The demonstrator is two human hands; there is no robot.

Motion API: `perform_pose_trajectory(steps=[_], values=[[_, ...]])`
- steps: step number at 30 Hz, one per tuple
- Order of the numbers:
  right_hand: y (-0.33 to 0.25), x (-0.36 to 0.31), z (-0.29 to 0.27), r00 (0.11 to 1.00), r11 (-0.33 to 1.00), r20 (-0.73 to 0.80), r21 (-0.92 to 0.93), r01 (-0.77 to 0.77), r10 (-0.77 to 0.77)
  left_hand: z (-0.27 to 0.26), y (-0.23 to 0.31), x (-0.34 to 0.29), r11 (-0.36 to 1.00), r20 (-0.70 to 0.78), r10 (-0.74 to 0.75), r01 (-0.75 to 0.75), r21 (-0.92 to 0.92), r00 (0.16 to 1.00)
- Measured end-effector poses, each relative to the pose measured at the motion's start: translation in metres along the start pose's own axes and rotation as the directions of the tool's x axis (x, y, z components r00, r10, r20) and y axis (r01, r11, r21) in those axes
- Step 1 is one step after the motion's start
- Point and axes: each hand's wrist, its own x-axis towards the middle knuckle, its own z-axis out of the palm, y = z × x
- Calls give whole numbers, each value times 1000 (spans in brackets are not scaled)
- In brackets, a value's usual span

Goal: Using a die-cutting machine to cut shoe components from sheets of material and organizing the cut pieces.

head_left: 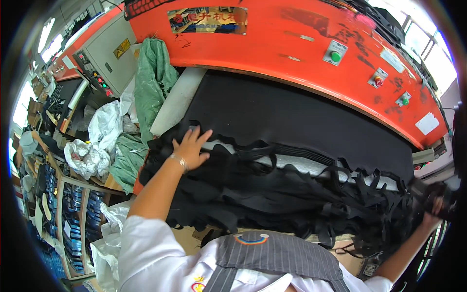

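My left hand [191,148] lies with fingers spread on the far left part of a heap of black cut sheet scraps [219,190]. Loops and thin strips stick out of this heap along the machine's front edge. Behind it a smooth black sheet [292,109] covers the bed and runs under the red machine. At the far right my right hand [432,216] is closed on a dark bunch of black material [433,192], smeared by motion. Its fingers are partly hidden there.
A red machine beam [287,53] with green and red buttons spans the back. Left stand a grey control cabinet [107,56], a green sack [153,78] and white plastic bags [104,126]. Racks of blue pieces [73,214] are lower left. Another person [36,143] bends at the far left.
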Motion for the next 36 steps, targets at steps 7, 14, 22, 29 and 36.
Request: perform_pose_trajectory(steps=[7,14,22,29,36], values=[[146,-94,267,945,881,197,-448,-151,263,-33,-40,-12,937,-212,239,-282,-207,948],[311,-287,415,402,550,762,-646,529,508,28,-62,97,962,-591,-49,-120,-244,805],[407,-357,402,57,475,967,-172,863,246,40,-68,100,903,-647,-123,-186,-387,752],[399,-350,386,148,465,941,-283,839,306,39,-84,96,880,-601,1,-286,-379,799],[405,-299,316,317,403,747,-606,686,584,29,-78,105,876,-621,-10,-293,-383,783]])
